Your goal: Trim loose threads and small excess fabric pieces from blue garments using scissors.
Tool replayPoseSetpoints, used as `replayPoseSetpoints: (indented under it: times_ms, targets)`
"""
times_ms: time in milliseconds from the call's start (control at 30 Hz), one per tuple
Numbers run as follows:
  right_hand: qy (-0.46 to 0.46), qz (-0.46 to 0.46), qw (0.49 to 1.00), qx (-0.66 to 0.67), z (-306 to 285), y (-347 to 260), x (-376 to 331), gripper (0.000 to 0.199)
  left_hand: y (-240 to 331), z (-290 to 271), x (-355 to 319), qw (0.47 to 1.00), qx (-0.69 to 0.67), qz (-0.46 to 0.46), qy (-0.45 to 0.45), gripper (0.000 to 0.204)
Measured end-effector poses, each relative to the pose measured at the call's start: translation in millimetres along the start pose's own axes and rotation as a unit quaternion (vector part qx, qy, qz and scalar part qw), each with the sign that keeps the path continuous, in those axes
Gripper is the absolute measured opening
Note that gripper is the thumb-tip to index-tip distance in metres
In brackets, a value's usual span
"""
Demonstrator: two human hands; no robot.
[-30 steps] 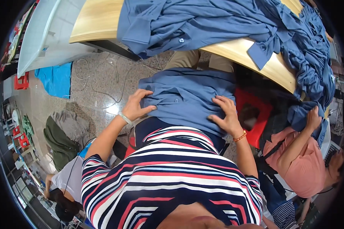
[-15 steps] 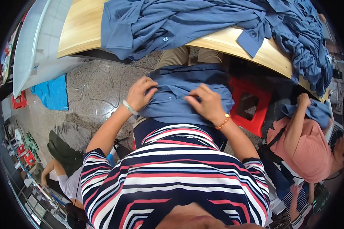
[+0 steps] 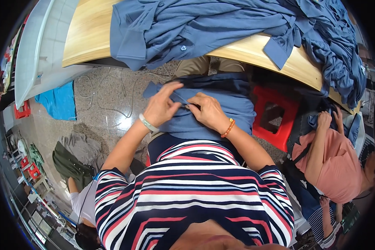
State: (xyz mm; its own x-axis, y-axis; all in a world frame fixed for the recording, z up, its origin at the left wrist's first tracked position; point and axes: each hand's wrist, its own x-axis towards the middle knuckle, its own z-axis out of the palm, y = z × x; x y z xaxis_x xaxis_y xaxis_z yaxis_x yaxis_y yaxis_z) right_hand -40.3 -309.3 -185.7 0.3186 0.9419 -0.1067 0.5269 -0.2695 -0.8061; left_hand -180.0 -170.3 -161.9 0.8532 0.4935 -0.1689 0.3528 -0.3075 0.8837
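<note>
A blue collared shirt (image 3: 233, 98) lies spread over my lap in loose folds. My left hand (image 3: 161, 107) is over its left part, with the index finger stretched out and the thumb apart from it, the thumb tip close to the cloth. Beside it, my right hand (image 3: 208, 111) is closed, thumb and forefinger pinching the shirt front. A small dark spot shows at those fingertips, too small to make out. A pile of blue shirts (image 3: 221, 31) covers much of the wooden table (image 3: 87, 37) in front of me, one collar hanging over its edge.
Under the table's right side stands a red plastic stool (image 3: 275, 118). A person in a pink top (image 3: 333, 162) handles blue cloth at the right. Bright blue sheeting (image 3: 58, 102) and a thin cable (image 3: 125, 112) lie on the floor; grey and green clothes (image 3: 77, 154) are at the left.
Both hands have come closer together at the shirt's middle. My right hand has moved left and closed on the cloth. A flap of the shirt now sticks out beyond my left hand.
</note>
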Motion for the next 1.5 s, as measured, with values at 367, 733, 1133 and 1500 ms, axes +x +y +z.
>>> replayPoseSetpoints:
  times_ms: [367,733,1133,1500]
  targets:
    - [-0.063,0.148,0.949,0.271,-13,14,15,0.019,-20,9,29,0.989,0.076,0.004,-0.127,0.015]
    - [-0.093,0.184,0.856,0.474,-25,13,26,0.013,-7,18,40,0.976,0.133,0.165,0.058,0.023]
    - [-0.034,0.156,0.878,0.450,-39,1,22,0.013,-21,10,23,0.896,-0.338,-0.171,-0.234,0.016]
    - [0.050,0.051,0.980,0.185,-33,-9,22,0.010,10,4,15,0.920,-0.360,-0.101,-0.118,0.008]
